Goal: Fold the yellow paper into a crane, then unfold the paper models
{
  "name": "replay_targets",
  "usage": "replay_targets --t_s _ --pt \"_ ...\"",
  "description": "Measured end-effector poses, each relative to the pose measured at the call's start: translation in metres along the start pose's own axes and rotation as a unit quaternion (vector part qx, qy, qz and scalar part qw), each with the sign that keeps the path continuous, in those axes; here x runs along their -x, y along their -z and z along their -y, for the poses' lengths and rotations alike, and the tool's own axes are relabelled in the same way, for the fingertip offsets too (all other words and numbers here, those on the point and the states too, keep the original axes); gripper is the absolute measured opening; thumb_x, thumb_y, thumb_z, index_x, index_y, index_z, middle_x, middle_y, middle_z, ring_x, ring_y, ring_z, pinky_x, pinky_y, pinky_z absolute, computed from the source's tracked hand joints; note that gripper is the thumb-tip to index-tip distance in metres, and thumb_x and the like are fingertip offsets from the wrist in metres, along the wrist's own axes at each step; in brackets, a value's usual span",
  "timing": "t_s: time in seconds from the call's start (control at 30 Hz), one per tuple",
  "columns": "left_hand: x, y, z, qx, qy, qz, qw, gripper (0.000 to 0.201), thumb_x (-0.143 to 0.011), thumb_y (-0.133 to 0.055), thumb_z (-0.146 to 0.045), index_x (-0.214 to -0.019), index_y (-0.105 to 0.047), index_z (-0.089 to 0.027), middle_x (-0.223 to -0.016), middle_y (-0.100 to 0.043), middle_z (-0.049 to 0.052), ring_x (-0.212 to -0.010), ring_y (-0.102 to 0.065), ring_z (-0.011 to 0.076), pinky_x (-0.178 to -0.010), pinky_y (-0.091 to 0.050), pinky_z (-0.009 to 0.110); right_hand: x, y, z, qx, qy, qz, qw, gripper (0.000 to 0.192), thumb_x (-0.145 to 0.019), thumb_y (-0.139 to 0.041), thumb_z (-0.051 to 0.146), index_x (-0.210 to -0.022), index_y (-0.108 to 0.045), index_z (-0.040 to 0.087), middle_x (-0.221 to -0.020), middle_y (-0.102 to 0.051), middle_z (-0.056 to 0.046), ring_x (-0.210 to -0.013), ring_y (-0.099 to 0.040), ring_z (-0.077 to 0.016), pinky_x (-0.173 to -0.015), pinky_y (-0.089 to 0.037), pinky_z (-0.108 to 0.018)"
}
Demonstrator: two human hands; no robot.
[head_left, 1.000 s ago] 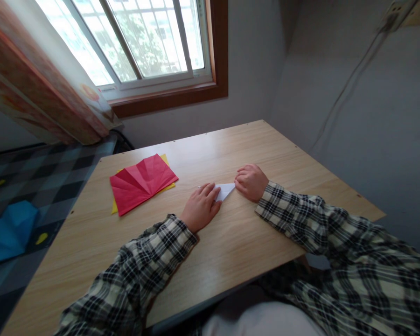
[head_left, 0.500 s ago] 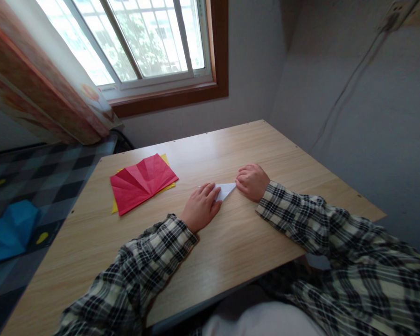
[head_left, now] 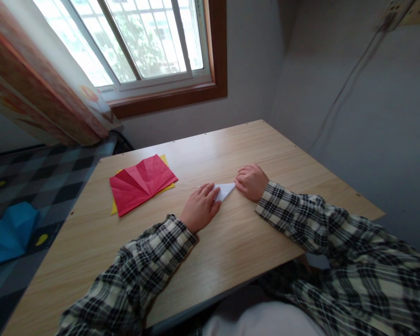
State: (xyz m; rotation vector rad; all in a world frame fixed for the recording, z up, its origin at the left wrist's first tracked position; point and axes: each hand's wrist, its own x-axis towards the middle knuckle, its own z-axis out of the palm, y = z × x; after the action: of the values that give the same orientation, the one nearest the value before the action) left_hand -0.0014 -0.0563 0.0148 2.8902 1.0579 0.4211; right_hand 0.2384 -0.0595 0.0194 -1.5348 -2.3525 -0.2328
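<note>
Two hands flat on wooden table [head_left: 231, 242] – left hand [head_left: 200, 207] and curled right hand [head_left: 252, 182] pin white folded paper [head_left: 224, 190] between them; red sheet [head_left: 142, 183] far left, window [head_left: 143, 42] behind, grey walls

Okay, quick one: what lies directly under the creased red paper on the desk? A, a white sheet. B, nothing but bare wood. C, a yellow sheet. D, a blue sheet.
C: yellow edges of a yellow sheet stick out from under the red paper along its near-left corner and far side, while the small white paper lies apart, pressed between the left hand and right hand.
</note>
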Motion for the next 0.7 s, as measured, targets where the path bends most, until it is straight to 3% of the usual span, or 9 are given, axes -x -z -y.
replay_targets --t_s 0.4,0.7 --pt "0.0 -0.001 0.0 -0.007 -0.006 0.001 1.0 0.043 -0.098 -0.046 -0.036 -0.133 -0.057 -0.013 -0.139 -0.056 0.016 -0.131 -0.049 0.0292 -0.113 -0.04 0.048 0.001 0.0 0.0 0.005 -0.014 0.007 1.0 0.033 -0.095 -0.048 0.027 -0.08 -0.075 0.016 -0.093 -0.075 -0.011 -0.096 -0.062 -0.0242 -0.094 -0.035 -0.04" --pt "0.001 -0.003 0.001 0.013 0.002 -0.005 1.0 0.041 -0.097 -0.047 -0.036 -0.133 -0.057 -0.016 -0.138 -0.057 0.015 -0.132 -0.049 0.0291 -0.112 -0.04 0.05 0.001 -0.012 0.005 -0.09 0.022 0.014 0.996 0.022 -0.093 -0.058 0.034 -0.097 -0.073 0.018 -0.107 -0.073 -0.009 -0.105 -0.06 -0.023 -0.095 -0.037 -0.038"
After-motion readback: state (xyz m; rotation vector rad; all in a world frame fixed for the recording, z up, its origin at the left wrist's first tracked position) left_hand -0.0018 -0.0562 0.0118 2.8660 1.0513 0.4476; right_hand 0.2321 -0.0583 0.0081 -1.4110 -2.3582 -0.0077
